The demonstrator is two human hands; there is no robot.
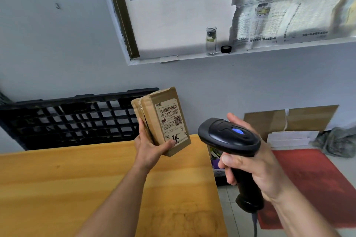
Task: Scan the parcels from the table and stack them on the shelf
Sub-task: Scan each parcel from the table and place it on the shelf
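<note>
A: Head view: left hand (148, 146) clamped round cardboard parcel (162, 121), raised above wooden table (77, 179) at its one-o'clock corner. Shipping label (172, 121) turned toward camera.

B: Right hand (256, 161) wrapped tight on barcode scanner (229, 136), just off parcel at three o'clock, blue lamp lit.

A: Likely snag?

B: Thumb lapped over label's lower edge, parcel tilted; could spoil the read. Loose flap could slip too.
</note>
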